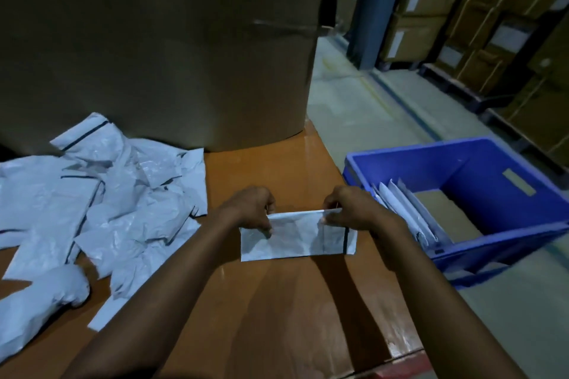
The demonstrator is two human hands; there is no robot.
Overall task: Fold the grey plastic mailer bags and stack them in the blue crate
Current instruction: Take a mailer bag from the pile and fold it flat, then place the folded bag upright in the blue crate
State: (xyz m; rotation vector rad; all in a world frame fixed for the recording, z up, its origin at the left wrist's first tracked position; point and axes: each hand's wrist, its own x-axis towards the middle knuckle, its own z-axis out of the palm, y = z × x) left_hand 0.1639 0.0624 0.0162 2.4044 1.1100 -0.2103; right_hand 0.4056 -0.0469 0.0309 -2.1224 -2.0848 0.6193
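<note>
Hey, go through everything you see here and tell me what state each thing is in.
Bag in hand: folded to a strip, top edge pinched by both hands.
Left hand: pinching the bag's left end.
Right hand: pinching the bag's right end.
Loose bags: unfolded, crumpled, heaped on the table.
Blue crate: open, partly filled.
Bags in crate: folded, standing on edge at one side.

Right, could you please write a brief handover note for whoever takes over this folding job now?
Left hand and right hand each pinch the top edge of the part-folded mailer bag on the orange table.
Done: several folded bags stand in the blue crate, right of the table.
Left: finish this fold, put the bag in the crate, then fold the loose pile on the table's left.
</note>
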